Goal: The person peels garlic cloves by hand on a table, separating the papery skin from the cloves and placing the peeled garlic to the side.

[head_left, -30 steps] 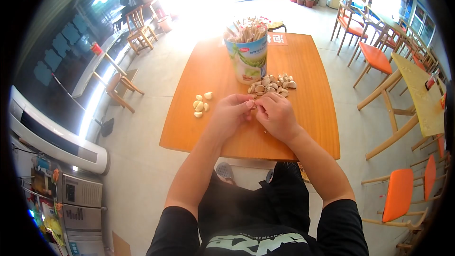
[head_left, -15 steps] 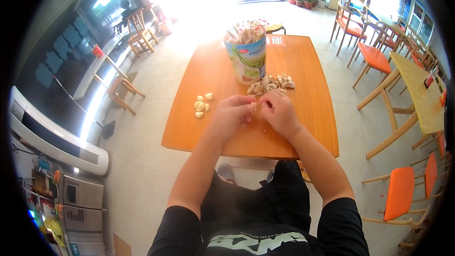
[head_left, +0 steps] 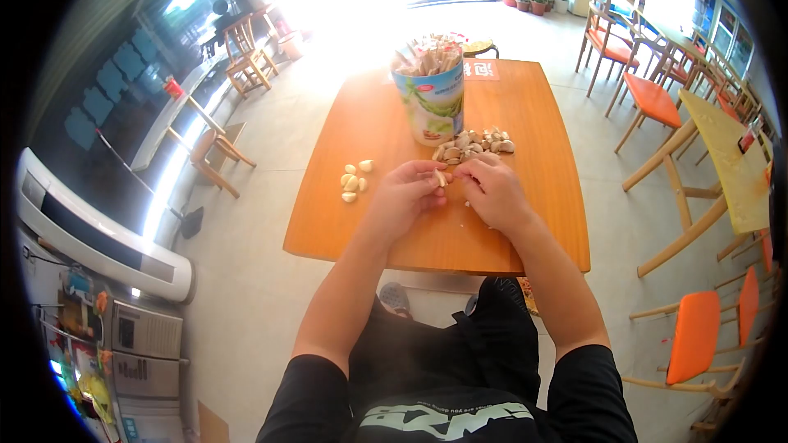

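Note:
My left hand (head_left: 408,195) is closed in a pinch around a garlic clove (head_left: 442,178), whose pale side shows between thumb and forefinger. Right beside it, my right hand (head_left: 495,195) has its thumb and fingers pressed together near the clove; what lies between those fingertips is too small to make out. Several peeled garlic cloves (head_left: 350,183) lie in a loose group left of my left hand. Just beyond my hands is a pile of unpeeled garlic cloves (head_left: 474,146). Tiny pale flakes (head_left: 467,203) rest on the wood by my right hand.
A tall printed tub (head_left: 430,105) full of thin paper-wrapped sticks stands on the wooden table (head_left: 538,189), behind the garlic pile. A red-and-white card (head_left: 481,70) lies at the far edge. Orange-seated chairs (head_left: 651,99) and a yellowish table (head_left: 730,164) stand to the right.
My right hand has turned and its fingers have loosened from a tighter curl. More of the clove in my left hand now shows. Another pale flake appears on the table. The view has shifted slightly.

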{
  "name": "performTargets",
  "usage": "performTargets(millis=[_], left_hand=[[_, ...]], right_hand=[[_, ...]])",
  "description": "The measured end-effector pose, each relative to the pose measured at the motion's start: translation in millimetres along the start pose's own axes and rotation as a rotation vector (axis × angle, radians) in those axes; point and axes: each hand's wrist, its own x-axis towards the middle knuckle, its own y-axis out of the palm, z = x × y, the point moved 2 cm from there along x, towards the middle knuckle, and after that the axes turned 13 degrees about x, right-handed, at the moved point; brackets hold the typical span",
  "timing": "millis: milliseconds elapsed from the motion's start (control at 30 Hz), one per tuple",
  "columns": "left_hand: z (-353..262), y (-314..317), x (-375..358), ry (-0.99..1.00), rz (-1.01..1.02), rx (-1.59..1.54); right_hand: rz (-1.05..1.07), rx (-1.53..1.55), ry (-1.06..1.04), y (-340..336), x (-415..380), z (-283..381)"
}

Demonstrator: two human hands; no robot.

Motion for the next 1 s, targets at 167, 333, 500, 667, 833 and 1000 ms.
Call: performTargets(millis=[167, 333, 500, 667, 833, 1000], left_hand=[[4, -1, 3, 0.001, -0.013, 0.029], [7, -3, 5, 0.006, -0.017, 0.036], [8, -4, 5, -0.006, -0.032, 0.087], [10, -3, 5, -0.001, -0.007, 0.091], [8, -3, 4, 0.002, -0.016, 0.037], [8, -2, 4, -0.006, -0.002, 0.031]], right_hand=[[0.04, 0.112, 0.067, 2, 0, 11], [0.025, 0.01, -0.07, 5, -1, 11], [0.006, 0.002, -0.119, 10, -2, 11], [0.013, 0.027, -0.07, 11, -3, 9], [0.043, 0.132, -0.012, 9, -2, 8], [0.065, 0.129, -0.047, 7, -2, 3]])
